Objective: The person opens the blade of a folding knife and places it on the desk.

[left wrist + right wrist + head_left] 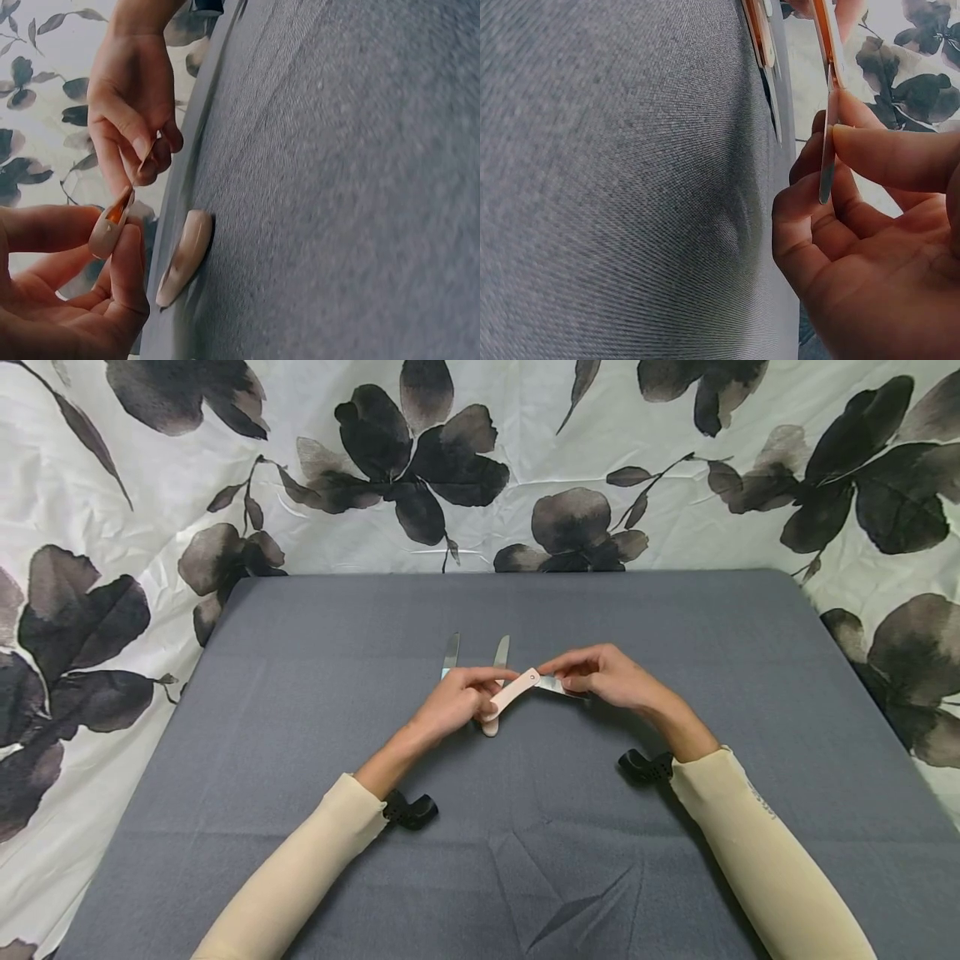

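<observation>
A folding knife (513,695) with a pale pink handle is raised between both hands, its blade (551,684) unfolded at an angle to the handle. My left hand (453,702) pinches the handle between thumb and fingers. The blade is pinched by my right hand (611,677), thumb against its flat side in the right wrist view. Beneath the left hand, a second pink-handled knife (491,727) lies on the table with its blade out, partly hidden. Left of it, the blade of a third knife (451,653) points away; the left hand covers most of its handle.
A dark grey cloth covers the table (337,635), with creases near the front. White fabric with dark flowers (315,543) hangs behind and at both sides. A black wrist camera (411,811) sits at the left cuff and another camera (643,767) at the right.
</observation>
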Tool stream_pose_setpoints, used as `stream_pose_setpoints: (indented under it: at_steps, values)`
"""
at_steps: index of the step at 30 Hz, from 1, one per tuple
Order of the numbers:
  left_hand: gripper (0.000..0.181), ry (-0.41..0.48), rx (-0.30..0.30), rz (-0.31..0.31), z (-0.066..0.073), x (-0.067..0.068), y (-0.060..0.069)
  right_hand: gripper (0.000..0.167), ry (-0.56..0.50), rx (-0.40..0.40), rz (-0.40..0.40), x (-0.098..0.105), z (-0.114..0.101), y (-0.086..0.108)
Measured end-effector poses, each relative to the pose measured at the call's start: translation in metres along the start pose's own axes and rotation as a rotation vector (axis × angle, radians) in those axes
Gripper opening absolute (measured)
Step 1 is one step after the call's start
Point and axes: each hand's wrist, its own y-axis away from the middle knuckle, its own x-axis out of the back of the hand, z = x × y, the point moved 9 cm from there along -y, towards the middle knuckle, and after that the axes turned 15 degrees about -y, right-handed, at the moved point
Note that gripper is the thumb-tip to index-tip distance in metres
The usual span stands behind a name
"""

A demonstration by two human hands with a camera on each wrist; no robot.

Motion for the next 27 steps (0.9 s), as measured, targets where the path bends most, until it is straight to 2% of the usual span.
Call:
stream_pose_setpoints:
  at_steps: [9,19,27]
  values:
    - [0.064,0.003,-0.026,-0.049,-0.001,0.003,0.0,0.034,0.004,0.03,-0.075,-0.006,-0.005,0.001]
    - [0.064,-0.074,-0.099,-0.127,0.001,0.005,-0.001,0.034,0.015,0.024,-0.124,-0.009,-0.005,0.002]
    - [0.062,-0.115,-0.135,-0.187,0.001,0.008,0.0,0.033,0.074,0.071,-0.141,-0.012,-0.01,0.003]
